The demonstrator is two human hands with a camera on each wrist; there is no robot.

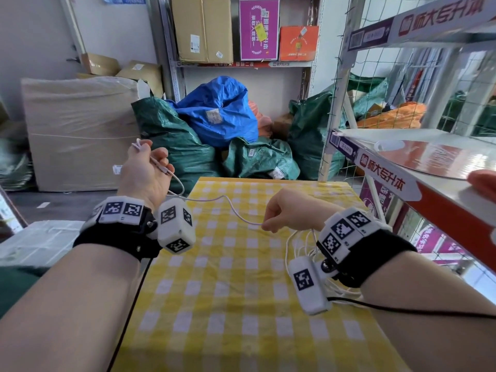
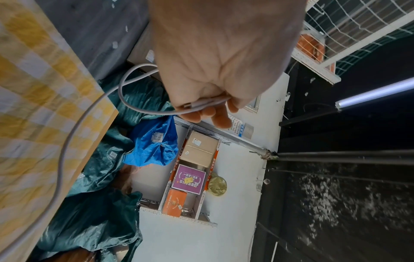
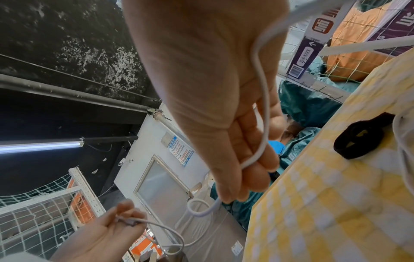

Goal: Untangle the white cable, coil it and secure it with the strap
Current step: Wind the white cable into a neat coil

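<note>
A thin white cable point(image 1: 230, 208) sags between my two hands above the yellow checked table point(image 1: 236, 291). My left hand point(image 1: 146, 167) is raised past the table's far left corner, palm up, fingers curled round the cable's plug end point(image 2: 201, 104). My right hand point(image 1: 281, 214) pinches the cable point(image 3: 264, 109) further along, over the table's right side. More of the cable point(image 1: 298, 245) lies in loose loops under my right wrist. In the right wrist view, a black strap point(image 3: 360, 140) lies looped on the cloth.
A metal shelf rack point(image 1: 402, 167) with a netted side stands close on the right. Green and blue sacks point(image 1: 214, 111) are piled beyond the table's far edge. A large wrapped box point(image 1: 80, 130) sits at the left, and cartons point(image 1: 204, 28) fill the back shelf.
</note>
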